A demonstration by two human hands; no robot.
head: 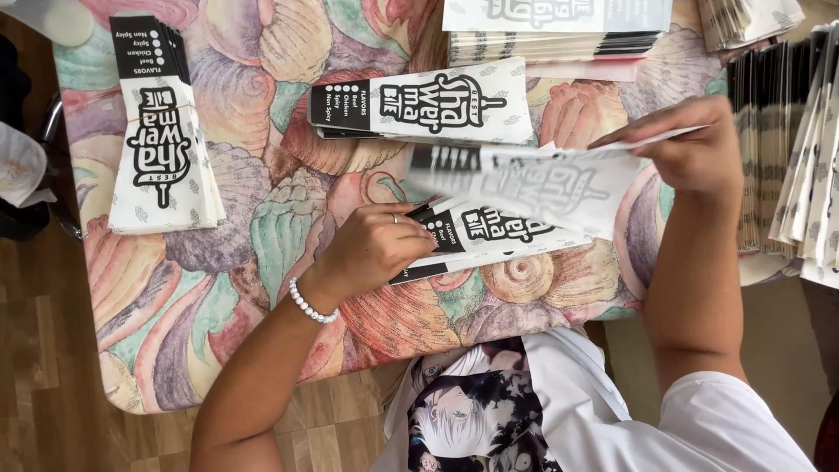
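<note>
Head view, looking down: right hand (695, 144) pinches one flat white paper sleeve with black print (542, 185) by its end, thumb over fingers, lifted clear of the table and blurred with motion; left hand (376, 245), pearl bead bracelet (310, 304) at the wrist, fingers curled down and pressing on the small loose pile of like sleeves (489, 236) near the table's front edge. Table covered by a pastel seashell-patterned cloth (227, 288). A short stack of sleeves (428, 103) lies just beyond the hands; a rubber-banded bundle (164, 144) sits well apart at far left; more stacks (559, 39) along the top and upright rows (786, 149) at right. Judgement: keep the pile pinned flat while lifting only the top sheet, so none drags along
</note>
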